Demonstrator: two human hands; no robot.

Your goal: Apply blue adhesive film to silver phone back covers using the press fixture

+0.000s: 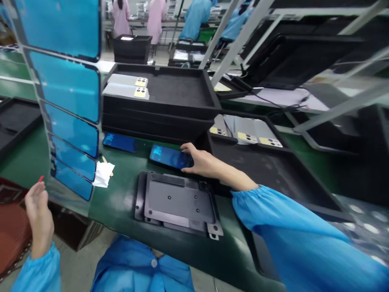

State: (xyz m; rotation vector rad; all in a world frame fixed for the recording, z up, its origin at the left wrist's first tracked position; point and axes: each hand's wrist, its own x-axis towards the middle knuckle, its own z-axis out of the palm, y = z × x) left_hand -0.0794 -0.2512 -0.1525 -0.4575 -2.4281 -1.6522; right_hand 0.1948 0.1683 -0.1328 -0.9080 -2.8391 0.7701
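Note:
My right hand (203, 163) is closed around the right end of a dark phone-shaped panel with a shiny blue face (167, 156), thumb and fingers on its edges. A similar blue-faced panel (119, 142) lies to its left on the green table. Just in front of my right hand sits a dark metal fixture plate (181, 198) with several screws. My left hand (39, 209) is raised at the far left, fingers bent together with a small red tip (41, 178) showing at them; what it belongs to is unclear. Beside it hangs a clear strip of blue film sheets (68, 81).
Stacked black trays (158, 111) stand behind, holding white phone back covers (126, 85). Another black tray (252, 162) with covers is at right. A crumpled white wipe (103, 174) lies near the film strip. Metal frame bars (231, 44) slant overhead. People in smocks are far behind.

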